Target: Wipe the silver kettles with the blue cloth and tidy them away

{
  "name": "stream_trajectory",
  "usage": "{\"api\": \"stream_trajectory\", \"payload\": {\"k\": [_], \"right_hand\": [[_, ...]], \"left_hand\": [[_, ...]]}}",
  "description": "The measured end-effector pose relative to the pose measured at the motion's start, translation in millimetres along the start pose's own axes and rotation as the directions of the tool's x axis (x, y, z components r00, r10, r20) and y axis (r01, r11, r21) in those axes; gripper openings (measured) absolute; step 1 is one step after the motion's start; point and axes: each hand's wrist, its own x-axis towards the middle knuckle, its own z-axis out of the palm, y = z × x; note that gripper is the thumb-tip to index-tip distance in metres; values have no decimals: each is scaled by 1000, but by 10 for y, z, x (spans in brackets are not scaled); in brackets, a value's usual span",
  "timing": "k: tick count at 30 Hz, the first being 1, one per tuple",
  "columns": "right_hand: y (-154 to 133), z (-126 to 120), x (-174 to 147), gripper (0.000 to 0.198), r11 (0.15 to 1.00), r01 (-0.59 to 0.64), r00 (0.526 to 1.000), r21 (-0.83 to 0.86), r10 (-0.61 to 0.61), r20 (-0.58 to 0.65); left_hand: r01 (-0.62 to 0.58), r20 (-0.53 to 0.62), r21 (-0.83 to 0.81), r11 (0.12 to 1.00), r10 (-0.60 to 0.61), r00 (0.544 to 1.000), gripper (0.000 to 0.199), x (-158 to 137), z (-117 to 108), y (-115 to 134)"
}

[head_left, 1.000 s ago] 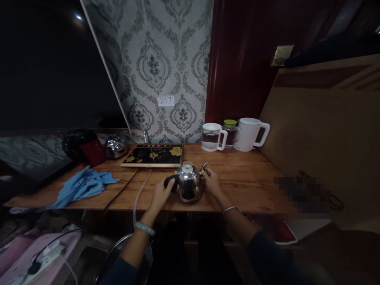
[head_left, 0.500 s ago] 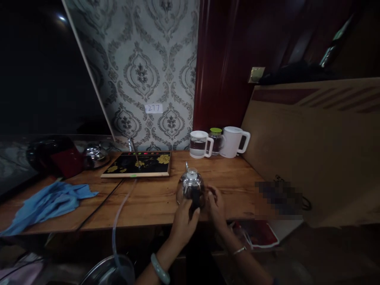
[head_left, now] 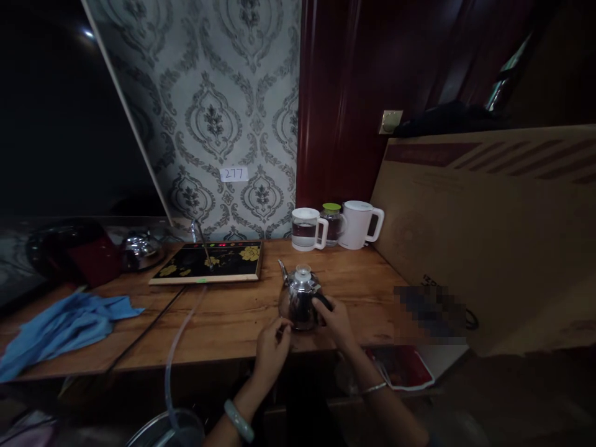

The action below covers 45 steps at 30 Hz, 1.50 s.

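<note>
A shiny steel kettle [head_left: 300,288] with a clear knob on its lid stands near the table's front edge. Its spout points to the back left and its black handle faces the front right. My right hand [head_left: 336,320] is closed round that handle. By the kettle's lower left side is my left hand [head_left: 272,347], fingers loosely bent with a gap to the thumb; whether the fingertips touch the steel is unclear.
An induction tea stove [head_left: 209,261] with a tap lies at the left, near a second steel kettle [head_left: 141,249] and a blue cloth [head_left: 69,326]. At the back stand a glass pitcher [head_left: 305,233], a green-lidded jug [head_left: 331,226] and a white kettle [head_left: 357,226]. A large cardboard box [head_left: 488,236] leans right.
The kettle has turned, its handle swinging to the right and its spout to the left. My right hand has taken the handle; my left hand has let go of it and moved left.
</note>
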Motion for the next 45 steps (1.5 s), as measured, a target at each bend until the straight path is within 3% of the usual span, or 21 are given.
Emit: {"api": "stream_trajectory", "payload": {"k": [2,7,12,23,34,39,45], "right_hand": [[-6,58,3,46,999,-21,999,28,22,-40],[51,148,-18,42,999,53,974,-9,-54,-220],[122,34,66,41,991,91,948,-101,-117,-295],[283,-748,790,46,970,47,885,-239,-152,-441],[335,-1534,1530,57,929,22,863,-369,-204,-462],[406,-1810,1750,52,887,-29,849,-460,-222,-480],[507,-2017,1968,38,842,-72,853,-535,-226,-471]], "left_hand": [[-1,-40,54,999,3,999,27,24,-119,-98],[-30,-115,194,980,53,992,26,91,-301,-425],[-40,-105,270,962,71,992,27,126,-351,-604],[-40,-81,338,940,72,994,33,139,-339,-695],[-83,-64,374,924,115,991,38,137,-340,-858],[-66,-75,405,912,105,992,40,131,-329,-906],[-136,-42,430,893,170,985,38,146,-340,-1160]]}}
